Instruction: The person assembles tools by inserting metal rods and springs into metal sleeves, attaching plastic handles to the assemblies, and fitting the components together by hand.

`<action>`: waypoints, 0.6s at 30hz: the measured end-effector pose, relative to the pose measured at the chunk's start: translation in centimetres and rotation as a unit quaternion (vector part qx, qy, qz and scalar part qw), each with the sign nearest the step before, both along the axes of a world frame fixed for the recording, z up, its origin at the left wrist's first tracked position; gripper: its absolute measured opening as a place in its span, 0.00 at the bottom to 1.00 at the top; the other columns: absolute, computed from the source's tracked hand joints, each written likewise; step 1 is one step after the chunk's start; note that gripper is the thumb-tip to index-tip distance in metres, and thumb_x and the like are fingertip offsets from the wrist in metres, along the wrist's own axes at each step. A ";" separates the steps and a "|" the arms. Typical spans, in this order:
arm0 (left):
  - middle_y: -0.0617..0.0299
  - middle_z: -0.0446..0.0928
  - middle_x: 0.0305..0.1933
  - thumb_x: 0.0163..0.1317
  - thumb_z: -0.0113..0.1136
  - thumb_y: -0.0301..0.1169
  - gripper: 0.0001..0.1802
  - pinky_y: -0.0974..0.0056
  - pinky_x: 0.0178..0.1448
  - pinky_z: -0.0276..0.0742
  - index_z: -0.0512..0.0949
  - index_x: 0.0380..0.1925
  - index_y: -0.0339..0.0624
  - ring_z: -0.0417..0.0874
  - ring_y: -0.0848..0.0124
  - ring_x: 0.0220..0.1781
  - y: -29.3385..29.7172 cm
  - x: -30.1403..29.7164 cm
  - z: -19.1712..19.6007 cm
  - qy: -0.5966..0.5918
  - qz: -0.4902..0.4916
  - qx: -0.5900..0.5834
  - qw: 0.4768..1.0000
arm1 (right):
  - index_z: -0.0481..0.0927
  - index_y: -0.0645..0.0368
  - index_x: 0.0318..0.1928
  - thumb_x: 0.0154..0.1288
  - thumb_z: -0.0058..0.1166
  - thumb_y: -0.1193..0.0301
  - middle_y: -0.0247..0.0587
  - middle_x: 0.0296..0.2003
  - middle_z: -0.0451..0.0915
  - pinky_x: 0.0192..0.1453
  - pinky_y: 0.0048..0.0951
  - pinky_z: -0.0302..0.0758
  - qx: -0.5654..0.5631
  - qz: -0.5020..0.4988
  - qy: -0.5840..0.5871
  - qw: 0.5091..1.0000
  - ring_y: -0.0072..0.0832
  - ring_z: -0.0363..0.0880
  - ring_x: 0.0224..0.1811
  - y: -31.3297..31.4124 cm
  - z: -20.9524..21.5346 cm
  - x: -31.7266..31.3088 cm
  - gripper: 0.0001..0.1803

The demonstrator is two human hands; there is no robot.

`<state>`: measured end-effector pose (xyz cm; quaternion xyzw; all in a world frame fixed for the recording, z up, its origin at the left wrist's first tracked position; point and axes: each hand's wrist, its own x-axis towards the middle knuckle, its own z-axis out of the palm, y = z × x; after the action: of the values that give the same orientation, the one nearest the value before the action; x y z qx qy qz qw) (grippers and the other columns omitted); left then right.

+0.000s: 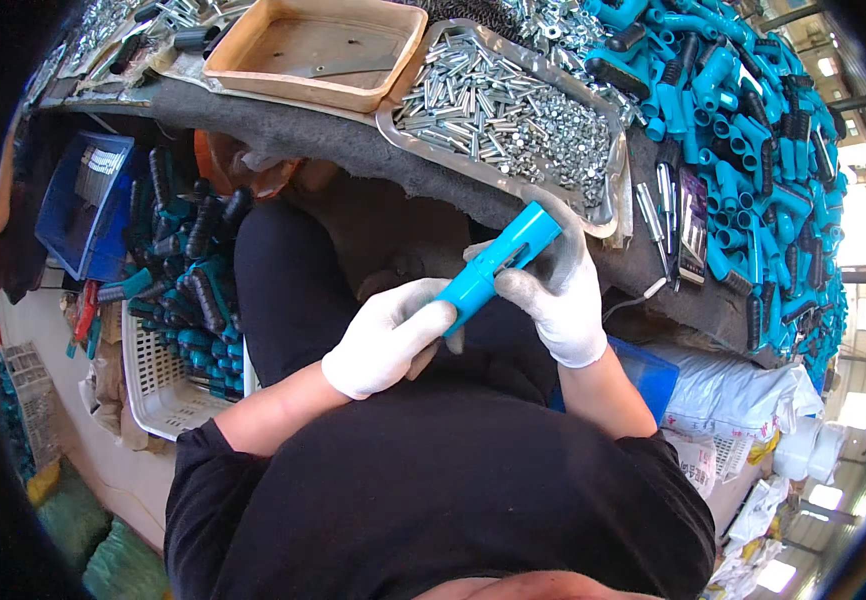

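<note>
A teal tubular part (pixel 473 285) with a slot in its side is held over my lap, tilted up to the right. My left hand (pixel 391 335), in a white glove, is closed round its lower end. My right hand (pixel 558 290), gloved too and grey at the fingers, grips the upper part, with the thumb by the slot. The tube's open end points toward the bench. Beyond my hands, on the bench edge, lies a metal tray (pixel 608 222) with many metal pins (pixel 468 100) and small metal pieces (pixel 563 145).
A tan plastic tray (pixel 393 97) sits on the bench. Teal parts are heaped (pixel 733 150) at the right, beside screwdrivers (pixel 650 215). At my left stand a blue bin (pixel 78 215) and a white basket (pixel 158 400) near teal-and-black parts (pixel 198 290). White sacks (pixel 728 385) lie at the right.
</note>
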<state>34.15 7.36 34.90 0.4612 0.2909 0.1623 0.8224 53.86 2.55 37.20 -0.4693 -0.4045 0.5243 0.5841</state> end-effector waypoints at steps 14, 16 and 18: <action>0.48 0.76 0.45 0.70 0.47 0.47 0.27 0.70 0.32 0.74 0.62 0.56 0.34 0.79 0.71 0.28 2.0 0.7 -2.3 -0.176 0.001 -0.139 0.974 | 0.84 0.55 0.35 0.56 0.60 0.66 0.44 0.36 0.78 0.45 0.37 0.75 -0.009 -0.065 -0.694 0.717 0.42 0.79 0.39 9.5 3.0 8.6 0.08; 0.48 0.75 0.47 0.69 0.48 0.47 0.28 0.70 0.33 0.74 0.61 0.57 0.34 0.80 0.70 0.30 2.1 0.7 -2.6 -0.178 0.009 -0.143 0.974 | 0.84 0.55 0.35 0.56 0.60 0.65 0.44 0.36 0.78 0.45 0.38 0.74 -0.018 -0.046 -0.726 0.686 0.42 0.79 0.39 9.9 2.5 8.4 0.09; 0.47 0.76 0.44 0.64 0.54 0.52 0.35 0.68 0.32 0.74 0.60 0.58 0.35 0.80 0.68 0.28 2.3 0.9 -2.6 -0.157 0.025 -0.135 0.978 | 0.84 0.55 0.33 0.56 0.61 0.64 0.45 0.35 0.78 0.46 0.39 0.74 -0.028 -0.046 -0.718 0.694 0.42 0.79 0.39 10.2 2.7 8.2 0.09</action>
<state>35.00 9.68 32.30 0.3074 0.1891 0.2125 0.9081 62.08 12.70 39.89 -0.7368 -0.6642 0.0117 0.1259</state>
